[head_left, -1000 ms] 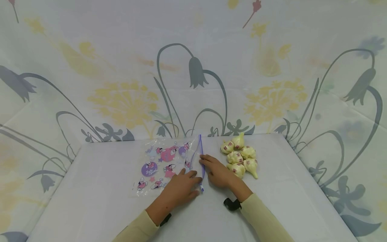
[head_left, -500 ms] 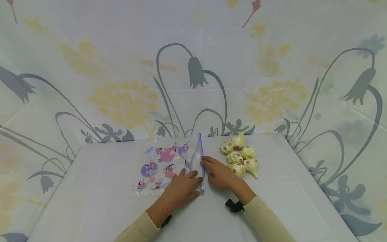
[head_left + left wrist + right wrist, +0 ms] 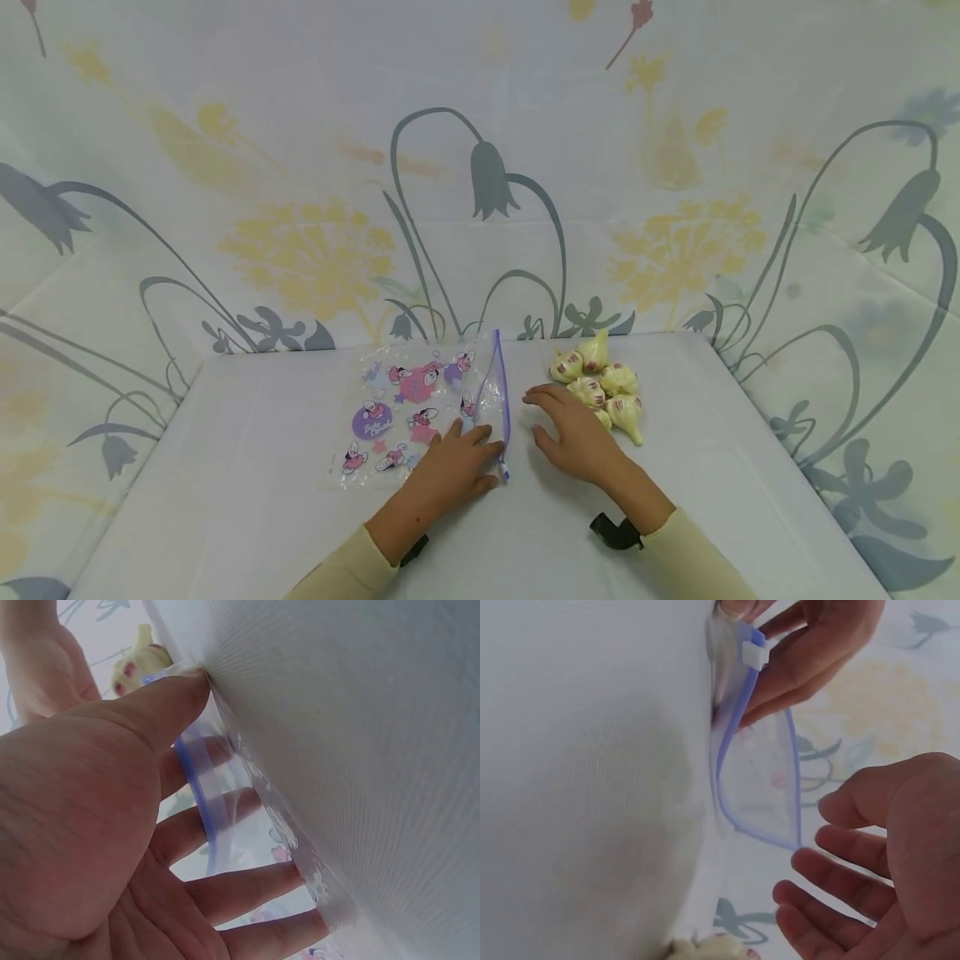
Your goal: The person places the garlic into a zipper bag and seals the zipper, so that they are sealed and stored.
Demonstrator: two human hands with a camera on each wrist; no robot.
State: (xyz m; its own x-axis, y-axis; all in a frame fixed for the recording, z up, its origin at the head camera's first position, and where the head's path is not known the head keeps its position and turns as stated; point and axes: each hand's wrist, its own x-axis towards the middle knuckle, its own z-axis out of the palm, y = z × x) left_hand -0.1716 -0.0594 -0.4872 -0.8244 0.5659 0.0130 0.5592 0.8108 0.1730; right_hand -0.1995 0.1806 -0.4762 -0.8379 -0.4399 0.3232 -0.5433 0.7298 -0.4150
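Observation:
A clear zip bag [image 3: 417, 385] with pink and purple cartoon prints lies on the table, its purple-edged mouth facing right. My left hand [image 3: 448, 467] rests on the bag near that mouth, fingers spread and nearly straight. In the left wrist view, its fingers [image 3: 251, 889] touch the plastic. The mouth gapes in the right wrist view, with a white slider [image 3: 755, 655] at one end. My right hand [image 3: 581, 437] is apart from the bag, holding nothing, its fingers loosely bent. Just beyond it sit several garlic bulbs [image 3: 624, 412], partly hidden by that hand.
A white cloth covers the table [image 3: 247, 467]. Flower-printed fabric [image 3: 330, 167] rises behind and at both sides. A black wrist mount [image 3: 617, 531] sticks out beside the right wrist.
My right hand has let go of the bag's purple edge and moved right, towards the garlic bulbs. The left hand stays on the bag, which has barely shifted.

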